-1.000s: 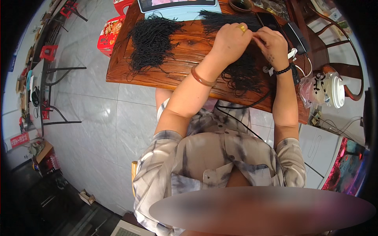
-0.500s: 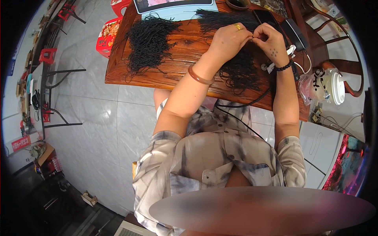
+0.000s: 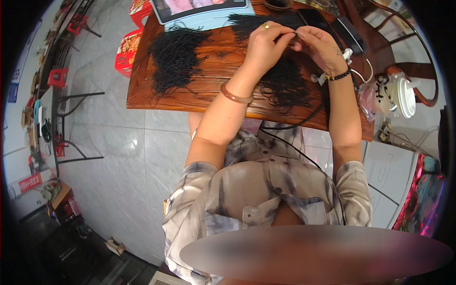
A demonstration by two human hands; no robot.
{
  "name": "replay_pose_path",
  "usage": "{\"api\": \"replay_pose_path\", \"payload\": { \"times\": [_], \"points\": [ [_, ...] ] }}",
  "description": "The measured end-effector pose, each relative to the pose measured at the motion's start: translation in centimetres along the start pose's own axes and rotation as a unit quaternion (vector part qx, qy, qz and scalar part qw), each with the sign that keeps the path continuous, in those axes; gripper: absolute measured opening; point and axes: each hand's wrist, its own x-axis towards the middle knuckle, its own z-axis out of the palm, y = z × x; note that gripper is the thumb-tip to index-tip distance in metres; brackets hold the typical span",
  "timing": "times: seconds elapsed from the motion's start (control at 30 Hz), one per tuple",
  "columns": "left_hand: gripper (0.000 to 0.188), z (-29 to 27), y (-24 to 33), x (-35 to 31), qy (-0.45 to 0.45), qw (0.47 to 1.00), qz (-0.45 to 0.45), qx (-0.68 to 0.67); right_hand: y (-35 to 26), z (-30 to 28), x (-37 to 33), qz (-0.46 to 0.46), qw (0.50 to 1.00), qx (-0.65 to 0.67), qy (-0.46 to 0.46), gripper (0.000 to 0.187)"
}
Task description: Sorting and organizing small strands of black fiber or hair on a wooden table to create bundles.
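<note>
Above the wooden table (image 3: 223, 78), the fingertips of both hands meet. My left hand (image 3: 266, 47), with a gold ring, is closed in a pinch. Facing it, my right hand (image 3: 320, 50) pinches too, its fingers curled. A dark bit at their tips looks like a piece of black cord; most of it is hidden. Below the hands lies a loose bunch of black cords (image 3: 287, 90) with curled ends. Another thick heap of black cords (image 3: 176, 57) sits on the left, and a third bunch (image 3: 242, 24) stretches behind the hands.
A tablet in a light blue stand (image 3: 204, 16) is at the back. Behind my right hand are a black phone (image 3: 313, 19) and a dark box-shaped device (image 3: 350, 35) with a white cable. A lidded cup (image 3: 403, 97) stands right; red boxes (image 3: 128, 50) are left of the table.
The view has shifted slightly. My right hand has turned, and its fingers now lie more over toward the left hand. Both hands stay together at the fingertips.
</note>
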Motion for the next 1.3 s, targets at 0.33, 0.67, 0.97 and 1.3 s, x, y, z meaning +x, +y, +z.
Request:
{"api": "replay_pose_path", "payload": {
  "times": [0.33,0.67,0.97,1.3],
  "points": [
    [0.008,-0.2,0.0,-0.1,-0.006,0.999,-0.045,-0.025,0.1,0.6,0.0,-0.057,0.998,0.015,0.011,0.017],
    [0.012,-0.4,0.7,-0.2,-0.087,0.909,-0.291,-0.285,-0.4,1.2,-0.4,-0.181,0.971,-0.155,0.03,0.018],
    [0.005,-0.7,1.2,-0.1,-0.116,0.894,-0.253,-0.351,-0.8,0.1,-0.5,-0.091,0.995,0.052,-0.001,0.016],
    [0.01,-0.5,1.6,0.2,-0.141,0.865,-0.313,-0.365,-0.8,0.1,-0.5,-0.181,0.976,-0.111,0.041,0.012]
  ]
}}
